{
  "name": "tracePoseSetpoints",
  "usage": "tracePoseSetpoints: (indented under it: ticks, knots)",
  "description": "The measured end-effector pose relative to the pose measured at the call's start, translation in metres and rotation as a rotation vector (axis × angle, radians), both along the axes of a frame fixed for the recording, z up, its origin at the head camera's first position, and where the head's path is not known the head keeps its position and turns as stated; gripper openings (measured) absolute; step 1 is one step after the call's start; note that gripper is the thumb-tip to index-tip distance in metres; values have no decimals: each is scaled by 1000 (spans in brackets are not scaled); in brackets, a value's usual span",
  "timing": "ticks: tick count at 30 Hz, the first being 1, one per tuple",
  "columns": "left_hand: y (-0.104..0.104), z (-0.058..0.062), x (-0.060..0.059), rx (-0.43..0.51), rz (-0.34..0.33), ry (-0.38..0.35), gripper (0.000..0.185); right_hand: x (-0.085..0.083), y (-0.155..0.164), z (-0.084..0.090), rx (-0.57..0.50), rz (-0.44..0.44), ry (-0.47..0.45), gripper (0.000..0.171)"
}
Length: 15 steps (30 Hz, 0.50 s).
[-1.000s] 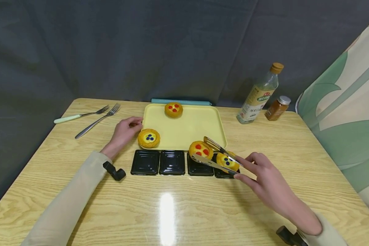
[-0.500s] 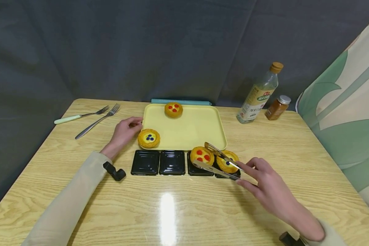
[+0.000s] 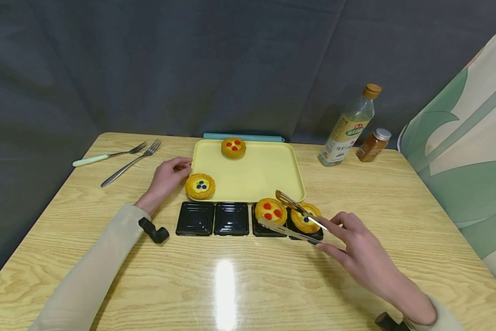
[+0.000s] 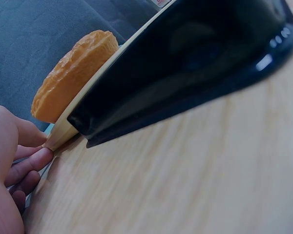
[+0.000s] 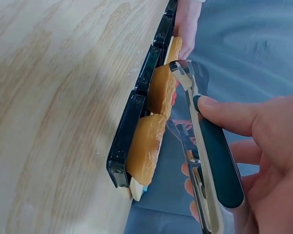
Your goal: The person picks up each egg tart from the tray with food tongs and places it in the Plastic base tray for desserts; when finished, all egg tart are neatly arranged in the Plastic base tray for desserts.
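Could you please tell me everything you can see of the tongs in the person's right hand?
The tongs are shiny metal with two long flat arms and dark grips at the handle end. The right hand holds them by those grips, thumb on top in the right wrist view. They lie nearly level over the black trays, arms spread, tips on either side of the red-dotted tart in the third tray. One arm crosses above the blue-dotted tart in the fourth tray. Whether the tips touch the tart is unclear.

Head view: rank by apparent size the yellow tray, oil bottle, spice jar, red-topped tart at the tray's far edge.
Largest to smallest:
1. yellow tray
2. oil bottle
3. spice jar and red-topped tart: look about alike, so unranked.
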State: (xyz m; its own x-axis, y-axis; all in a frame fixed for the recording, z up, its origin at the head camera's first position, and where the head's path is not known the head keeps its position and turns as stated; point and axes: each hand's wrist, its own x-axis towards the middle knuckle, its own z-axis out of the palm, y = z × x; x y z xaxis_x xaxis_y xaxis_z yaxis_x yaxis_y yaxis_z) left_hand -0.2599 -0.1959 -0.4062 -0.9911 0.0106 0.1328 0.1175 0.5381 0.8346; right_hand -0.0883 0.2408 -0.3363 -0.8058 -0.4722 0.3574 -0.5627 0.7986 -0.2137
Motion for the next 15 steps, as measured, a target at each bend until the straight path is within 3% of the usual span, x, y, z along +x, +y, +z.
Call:
tracePoseSetpoints:
  ticks: [15]
  knots:
    - [0, 0, 1, -1, -2, -8, 37, -4, -5, 13, -20, 19, 40, 60]
